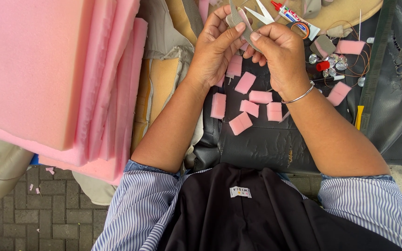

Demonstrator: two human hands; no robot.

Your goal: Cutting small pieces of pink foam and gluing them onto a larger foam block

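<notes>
My left hand [215, 49] and my right hand [278, 51] meet at the top centre, both pinching a small grey piece of fabric [235, 17] with a bit of pink foam against it. A silver bangle [298, 96] circles my right wrist. Below my hands, several small pink foam rectangles [240, 123] lie scattered on a black leather surface [266, 144]. White-handled scissors [261, 13] rest just beyond my fingertips.
A thick stack of pink foam sheets [56, 79] fills the left. A glue tube [296, 18], clear gem stones [331, 60], thread and a needle lie at the upper right. A yellow tool [359, 116] sits by the dark strap. Brick paving [24, 218] shows at lower left.
</notes>
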